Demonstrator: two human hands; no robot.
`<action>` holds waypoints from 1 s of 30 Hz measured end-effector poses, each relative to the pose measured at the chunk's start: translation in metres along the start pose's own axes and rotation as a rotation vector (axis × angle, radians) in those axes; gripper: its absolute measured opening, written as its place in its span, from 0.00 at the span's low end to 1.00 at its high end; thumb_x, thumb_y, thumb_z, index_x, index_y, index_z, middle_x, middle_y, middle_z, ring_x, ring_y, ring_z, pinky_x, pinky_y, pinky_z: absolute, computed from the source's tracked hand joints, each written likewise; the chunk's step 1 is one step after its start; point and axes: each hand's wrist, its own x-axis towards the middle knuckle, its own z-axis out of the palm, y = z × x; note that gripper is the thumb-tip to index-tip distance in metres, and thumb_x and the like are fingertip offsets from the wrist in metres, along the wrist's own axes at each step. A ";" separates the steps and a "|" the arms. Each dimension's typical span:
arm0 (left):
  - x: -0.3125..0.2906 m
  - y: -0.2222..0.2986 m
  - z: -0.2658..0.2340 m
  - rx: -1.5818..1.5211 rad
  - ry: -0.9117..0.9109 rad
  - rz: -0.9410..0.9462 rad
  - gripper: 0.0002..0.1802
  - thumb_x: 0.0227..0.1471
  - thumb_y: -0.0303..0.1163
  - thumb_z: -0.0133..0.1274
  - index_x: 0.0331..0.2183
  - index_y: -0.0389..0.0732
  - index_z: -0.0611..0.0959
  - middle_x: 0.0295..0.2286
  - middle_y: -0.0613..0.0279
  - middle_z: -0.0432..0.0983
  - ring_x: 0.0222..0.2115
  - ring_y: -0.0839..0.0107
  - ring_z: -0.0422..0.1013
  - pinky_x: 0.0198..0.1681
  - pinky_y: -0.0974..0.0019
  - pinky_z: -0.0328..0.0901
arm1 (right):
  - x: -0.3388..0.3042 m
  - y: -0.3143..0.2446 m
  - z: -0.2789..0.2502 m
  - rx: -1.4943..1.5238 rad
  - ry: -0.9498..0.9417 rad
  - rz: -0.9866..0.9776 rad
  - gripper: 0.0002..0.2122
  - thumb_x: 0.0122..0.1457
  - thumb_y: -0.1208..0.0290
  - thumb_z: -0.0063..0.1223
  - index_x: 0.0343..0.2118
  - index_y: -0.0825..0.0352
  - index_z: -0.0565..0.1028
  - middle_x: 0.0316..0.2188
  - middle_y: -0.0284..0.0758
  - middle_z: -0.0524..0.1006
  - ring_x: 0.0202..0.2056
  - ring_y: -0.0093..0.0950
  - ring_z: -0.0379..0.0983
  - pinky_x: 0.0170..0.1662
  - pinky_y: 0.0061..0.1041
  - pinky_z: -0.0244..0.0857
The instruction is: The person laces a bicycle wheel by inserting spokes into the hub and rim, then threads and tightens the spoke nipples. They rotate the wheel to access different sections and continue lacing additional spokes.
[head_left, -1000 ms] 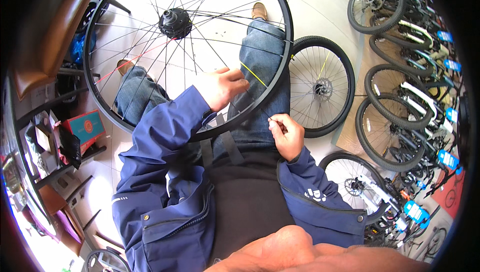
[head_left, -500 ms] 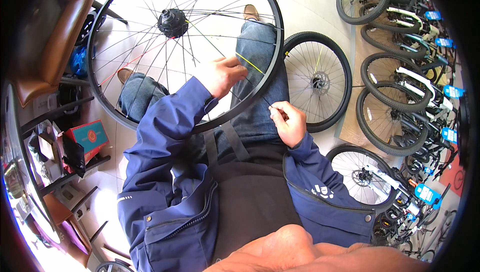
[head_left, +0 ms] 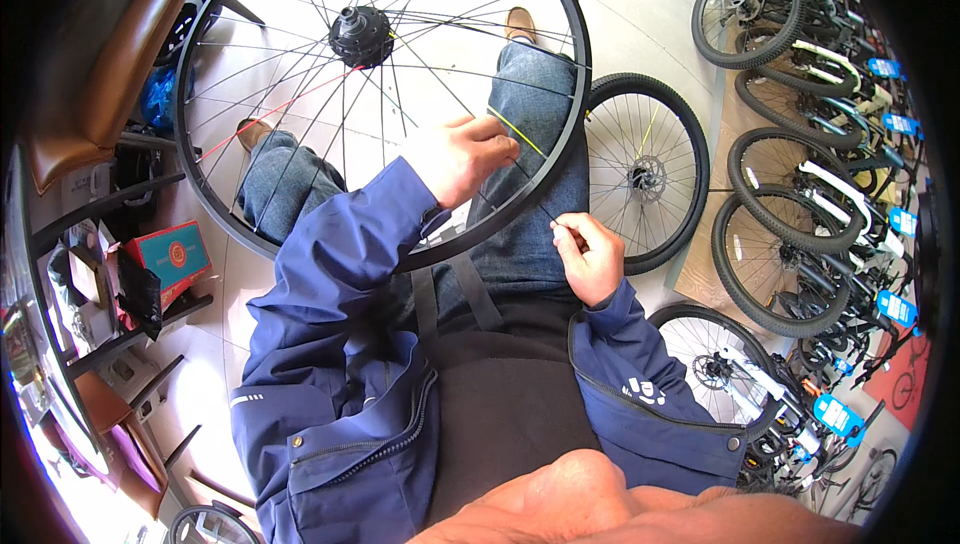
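One black-rimmed spoked bicycle wheel point(head_left: 375, 109) rests across the seated person's lap. The left hand point(head_left: 468, 156) pinches one yellow spoke point(head_left: 520, 134); the right hand point(head_left: 590, 256), fingers curled, pinches one thin spoke end below the rim.

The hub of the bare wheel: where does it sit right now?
Head view, upper left: the hub sits above the person's knees, up and left of the left hand gripping the spokes.
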 end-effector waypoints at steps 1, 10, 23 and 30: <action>0.000 0.001 -0.001 -0.007 0.000 -0.011 0.09 0.58 0.28 0.67 0.41 0.44 0.89 0.39 0.61 0.83 0.38 0.57 0.82 0.40 0.59 0.78 | 0.000 0.000 0.000 0.007 0.002 0.011 0.03 0.70 0.79 0.60 0.42 0.72 0.82 0.31 0.31 0.83 0.31 0.17 0.79 0.36 0.20 0.72; 0.002 0.004 -0.004 -0.032 0.001 -0.033 0.09 0.58 0.28 0.67 0.42 0.43 0.89 0.39 0.61 0.83 0.38 0.59 0.83 0.41 0.60 0.79 | -0.001 -0.001 0.000 0.074 -0.015 0.068 0.05 0.71 0.77 0.61 0.43 0.73 0.82 0.33 0.33 0.84 0.32 0.18 0.80 0.37 0.20 0.73; 0.003 0.006 -0.006 -0.005 0.019 -0.031 0.09 0.56 0.28 0.68 0.41 0.44 0.90 0.38 0.63 0.83 0.36 0.61 0.83 0.39 0.62 0.79 | 0.000 0.002 -0.001 0.066 -0.030 0.072 0.05 0.72 0.76 0.60 0.43 0.73 0.82 0.33 0.33 0.84 0.32 0.18 0.80 0.38 0.20 0.73; 0.003 0.009 -0.008 0.010 0.027 -0.034 0.10 0.54 0.28 0.69 0.40 0.45 0.90 0.37 0.63 0.83 0.36 0.63 0.83 0.38 0.64 0.79 | -0.001 0.001 -0.004 0.068 -0.050 0.088 0.06 0.71 0.76 0.60 0.43 0.74 0.82 0.33 0.33 0.84 0.32 0.17 0.79 0.37 0.19 0.72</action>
